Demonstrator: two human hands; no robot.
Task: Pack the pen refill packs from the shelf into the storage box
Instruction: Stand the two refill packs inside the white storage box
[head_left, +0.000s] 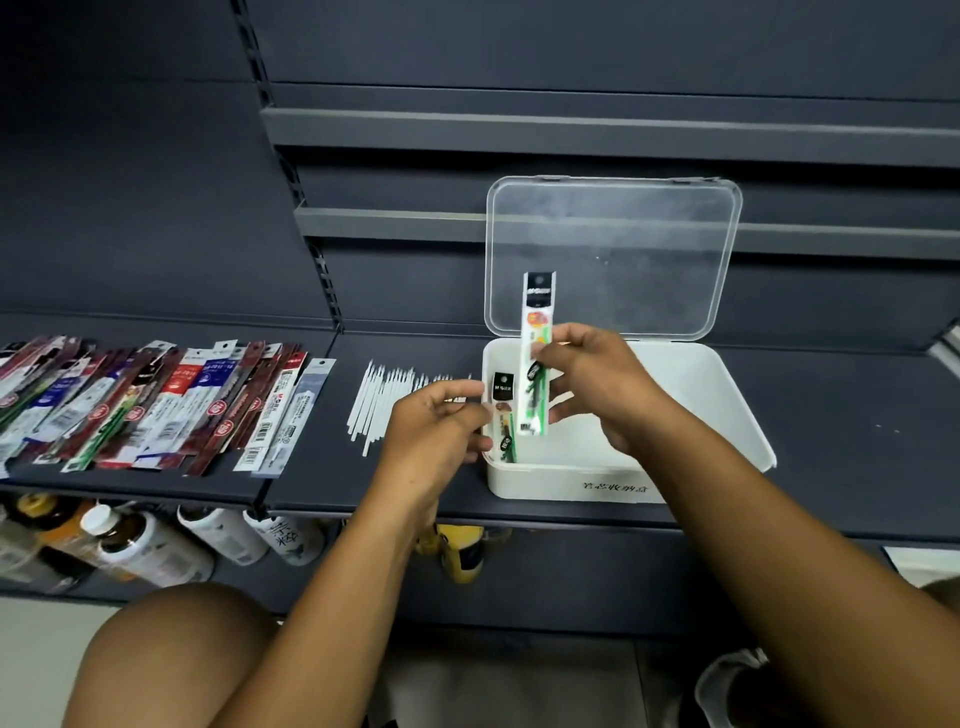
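The packing has barely started, by the look of it. The white storage box (707, 385) sits on the dark shelf (857, 447) with its clear lid (613, 249) standing open at the back, and most of the inside is bare. At its left end one refill pack with a black header (503, 397) stands on end against the wall. The right hand (597, 384) pinches a green refill pack (538, 332) by its middle and holds it upright above that same corner, its lower end about level with the box's rim. The left hand (436, 426) is up against the box's left side with its fingers curled towards the standing pack. I cannot tell from here whether it pinches the pack or only steadies it. So I count one pack in and one on the way in. A big heap of refill packs (156, 405) lies fanned across the shelf well off to the left. A row of thin white sticks (384, 400), perhaps loose refills, lies between the heap and the box. Nearly all the work is left, I would say. Bottles (156, 545) lie on the shelf below.
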